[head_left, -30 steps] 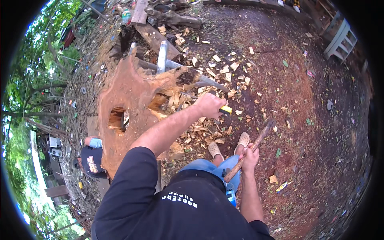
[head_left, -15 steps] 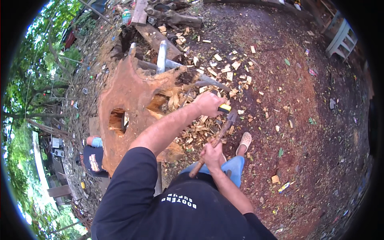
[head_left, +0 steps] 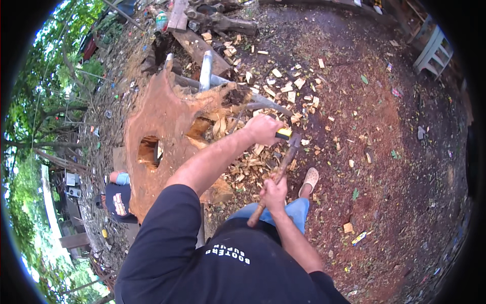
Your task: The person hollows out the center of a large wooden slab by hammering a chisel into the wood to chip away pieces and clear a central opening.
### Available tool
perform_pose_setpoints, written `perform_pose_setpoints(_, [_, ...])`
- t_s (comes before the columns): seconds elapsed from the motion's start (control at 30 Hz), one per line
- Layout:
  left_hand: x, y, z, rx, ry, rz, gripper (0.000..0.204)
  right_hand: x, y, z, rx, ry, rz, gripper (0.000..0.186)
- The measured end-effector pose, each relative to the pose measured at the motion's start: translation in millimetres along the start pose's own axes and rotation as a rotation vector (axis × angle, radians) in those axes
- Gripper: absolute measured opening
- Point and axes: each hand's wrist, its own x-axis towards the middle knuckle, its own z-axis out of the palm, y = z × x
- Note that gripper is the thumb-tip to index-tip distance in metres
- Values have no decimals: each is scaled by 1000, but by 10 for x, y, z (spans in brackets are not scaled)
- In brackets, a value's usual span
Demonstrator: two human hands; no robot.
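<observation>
Right grip (head_left: pixel 274 194) clenched round hammer (head_left: pixel 287 162), left grip (head_left: pixel 264 130) round yellow-ended tool (head_left: pixel 284 134) beside hammer head (head_left: pixel 295 140)

The dark, near-black T-shirt (head_left: pixel 202 268) has short, loose sleeves (head_left: pixel 162 218) and two rows of white block lettering (head_left: pixel 226 254) across the chest. Light blue denim (head_left: pixel 297 210) covers the thighs. A beige clog (head_left: pixel 311 177), pierced with small holes, shows below; the left hand (head_left: pixel 261 129) and right hand (head_left: pixel 275 195) are bare.

One hammer (head_left: pixel 285 164), one yellow-and-black tool (head_left: pixel 283 134), one wooden slab (head_left: pixel 172 119), two hollows (head_left: pixel 147 149) and one clog (head_left: pixel 311 177) show.
</observation>
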Motion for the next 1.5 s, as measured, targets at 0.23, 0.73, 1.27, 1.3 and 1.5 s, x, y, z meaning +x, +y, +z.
perform_pose_setpoints(0.23, [-28, -83, -20, -3, 60, -39, 30, 155, -678, -816, 240, 443, -277, 21])
perform_pose_setpoints(0.73, [-111, -157, -45, 24, -75, -136, 35, 174, -651, -786, 243, 339, -199, 18])
perform_pose_setpoints(1.27, [-196, -236, -45, 39, -43, -185, 30, 192, -659, -624, 259, 358, -117, 12])
perform_pose_setpoints(1.3, [-172, -233, -29, 33, -35, -159, 31, 242, -726, -656, 309, 425, -207, 12])
perform_pose_setpoints(1.5, [-68, -204, 21, 21, 14, -79, 30, 186, -17, 141, -106, -49, -140, 18])
